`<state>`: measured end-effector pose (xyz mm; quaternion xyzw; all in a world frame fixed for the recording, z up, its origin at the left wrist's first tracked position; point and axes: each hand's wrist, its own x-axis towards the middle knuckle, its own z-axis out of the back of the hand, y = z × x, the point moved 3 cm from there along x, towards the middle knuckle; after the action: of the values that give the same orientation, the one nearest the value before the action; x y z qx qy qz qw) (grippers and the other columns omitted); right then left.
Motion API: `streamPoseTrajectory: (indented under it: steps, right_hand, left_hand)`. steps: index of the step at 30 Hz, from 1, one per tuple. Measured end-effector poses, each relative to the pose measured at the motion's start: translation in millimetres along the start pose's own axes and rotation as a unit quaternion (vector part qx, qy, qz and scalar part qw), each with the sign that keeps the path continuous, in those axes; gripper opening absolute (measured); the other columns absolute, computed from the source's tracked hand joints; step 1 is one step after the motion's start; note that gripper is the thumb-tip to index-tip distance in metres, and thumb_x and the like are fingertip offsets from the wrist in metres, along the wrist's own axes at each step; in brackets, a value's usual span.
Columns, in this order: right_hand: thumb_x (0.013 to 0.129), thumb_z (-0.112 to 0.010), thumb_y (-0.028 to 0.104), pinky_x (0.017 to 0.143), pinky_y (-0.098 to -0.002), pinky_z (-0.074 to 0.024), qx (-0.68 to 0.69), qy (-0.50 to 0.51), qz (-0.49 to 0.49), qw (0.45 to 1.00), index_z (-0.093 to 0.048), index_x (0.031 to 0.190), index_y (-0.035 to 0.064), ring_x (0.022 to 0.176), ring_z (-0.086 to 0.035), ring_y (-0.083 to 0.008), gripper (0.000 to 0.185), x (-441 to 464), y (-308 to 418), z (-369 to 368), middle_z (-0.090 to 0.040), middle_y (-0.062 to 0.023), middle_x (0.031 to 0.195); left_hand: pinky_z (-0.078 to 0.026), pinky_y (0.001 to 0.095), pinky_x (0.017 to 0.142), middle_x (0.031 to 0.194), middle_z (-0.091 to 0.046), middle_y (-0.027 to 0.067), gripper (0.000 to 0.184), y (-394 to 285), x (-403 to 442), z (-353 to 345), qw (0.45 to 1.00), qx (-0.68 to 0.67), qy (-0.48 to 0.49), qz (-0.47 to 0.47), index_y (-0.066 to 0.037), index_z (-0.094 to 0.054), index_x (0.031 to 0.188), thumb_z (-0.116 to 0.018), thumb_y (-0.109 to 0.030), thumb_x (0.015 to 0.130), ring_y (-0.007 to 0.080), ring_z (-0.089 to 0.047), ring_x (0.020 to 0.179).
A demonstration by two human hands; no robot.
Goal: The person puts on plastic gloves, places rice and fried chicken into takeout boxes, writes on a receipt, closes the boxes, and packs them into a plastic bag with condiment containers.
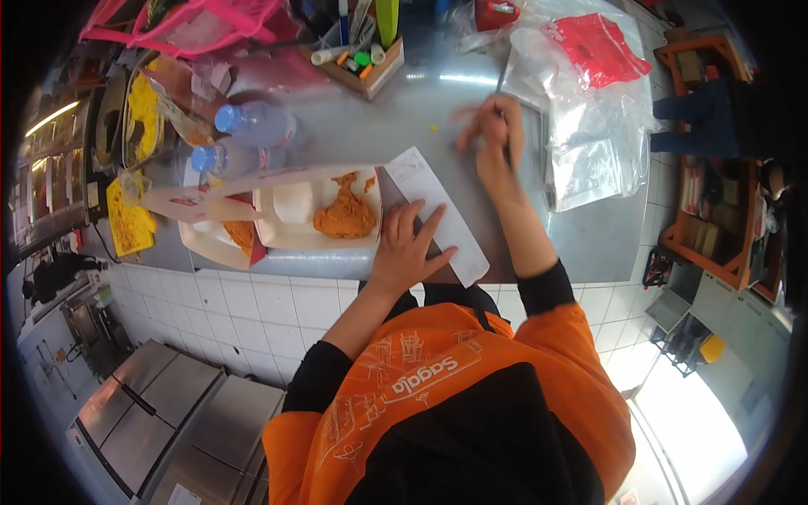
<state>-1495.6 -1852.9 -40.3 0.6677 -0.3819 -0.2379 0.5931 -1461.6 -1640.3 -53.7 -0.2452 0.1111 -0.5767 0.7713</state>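
Note:
My left hand (408,252) lies with fingers spread, its fingertips on the left edge of a long white paper slip (446,223). The slip rests at a slant on the metal table (337,118), with faint print at its far end. Above and right of it, my right hand (495,139) is raised with fingers bent, partly smeared by motion. A slim dark thing that looks like a pen (507,154) shows in its grip. Beside my left hand stands an open food box (273,240) with a piece of fried chicken (345,213) and a white wrapped mound (292,203).
A second food box (210,246) is at the left, near two water bottles (269,124). Farther back are a pen holder (370,80) and a pink basket (202,29). Clear plastic bags (589,151) and a red bag (599,50) cover the table's right side.

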Motion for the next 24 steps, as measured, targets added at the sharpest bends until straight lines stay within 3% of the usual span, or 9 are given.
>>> streamPoseTrajectory:
  steps: [2,4,6,9,12,15,18,24]
  right_hand:
    - [0.095,-0.036,0.06,0.047,-0.0203,-0.0349,0.099,-0.037,-0.077,0.991,-0.045,0.102,0.0073,0.059,-0.046,-0.0084,0.054,-65,8,2,-0.052,-0.0033,0.084]
    - [0.096,-0.025,0.063,0.045,-0.0222,-0.0313,0.035,-0.101,-0.164,0.981,-0.044,0.103,0.0049,0.054,-0.041,-0.0109,0.061,-118,-2,26,-0.052,-0.0085,0.078]
    - [0.098,-0.039,0.05,0.046,-0.0227,-0.034,-0.02,-0.01,-0.128,0.992,-0.055,0.092,0.0042,0.054,-0.044,-0.0108,0.048,-152,-7,50,-0.057,-0.009,0.076]
    - [0.091,-0.062,0.028,0.048,-0.0231,-0.039,-0.237,0.002,-0.083,0.968,-0.062,0.077,0.0038,0.054,-0.05,-0.01,0.028,-164,0,45,-0.059,-0.0059,0.068]
    - [0.078,-0.074,0.008,0.05,-0.0234,-0.0422,-0.355,0.06,0.046,0.932,-0.062,0.069,0.0015,0.054,-0.053,-0.0081,0.017,-133,11,9,-0.06,-0.0034,0.062]
    - [0.078,-0.073,0.022,0.057,-0.0302,-0.0466,-0.297,0.062,-0.075,0.95,-0.064,0.074,0.0026,0.059,-0.056,-0.0235,0.022,-102,-6,-3,-0.064,-0.0054,0.072]
    - [0.08,-0.071,0.021,0.057,-0.0315,-0.0465,-0.304,0.111,-0.114,0.939,-0.065,0.072,0.004,0.06,-0.057,-0.0234,0.02,-85,-5,-9,-0.063,-0.0058,0.069]
    - [0.077,-0.074,0.008,0.049,-0.024,-0.041,-0.33,0.094,-0.026,0.939,-0.063,0.067,0.002,0.05,-0.051,-0.0116,0.016,-87,-5,-13,-0.059,-0.0039,0.059]
  left_hand:
    - [-0.032,0.0496,0.107,0.131,-0.045,0.0195,0.08,2,5,3,1.0,-0.022,-0.004,0.004,-0.004,-0.041,0.136,-0.07,-0.047,0.075,0.0387,-0.042,0.122]
    - [-0.032,0.0487,0.107,0.134,-0.043,0.0171,0.085,4,6,1,0.999,-0.026,-0.028,-0.012,-0.002,-0.037,0.138,-0.066,-0.053,0.078,0.0342,-0.042,0.123]
    - [-0.03,0.0481,0.11,0.14,-0.04,0.0155,0.096,4,8,1,1.0,-0.019,0.0,-0.018,0.004,-0.028,0.141,-0.068,-0.054,0.075,0.0319,-0.04,0.128]
    - [-0.027,0.0482,0.111,0.146,-0.036,0.0139,0.102,2,9,2,0.999,-0.018,0.018,-0.022,0.004,-0.026,0.141,-0.07,-0.056,0.072,0.0303,-0.038,0.131]
    - [-0.026,0.0489,0.112,0.148,-0.033,0.0134,0.106,3,8,-1,1.0,-0.014,0.017,-0.022,0.005,-0.025,0.142,-0.07,-0.059,0.07,0.0302,-0.037,0.133]
    - [-0.025,0.0492,0.112,0.149,-0.032,0.0149,0.11,4,5,-2,1.0,-0.012,0.011,-0.007,0.007,-0.023,0.142,-0.07,-0.061,0.068,0.0319,-0.034,0.134]
    - [-0.025,0.0493,0.112,0.149,-0.031,0.0162,0.114,5,5,-2,1.0,-0.018,0.001,0.011,0.007,-0.021,0.142,-0.07,-0.063,0.067,0.0335,-0.031,0.135]
    - [-0.025,0.0489,0.112,0.149,-0.031,0.016,0.114,10,2,-7,1.0,-0.023,0.004,0.014,0.006,-0.021,0.144,-0.069,-0.064,0.067,0.0336,-0.031,0.135]
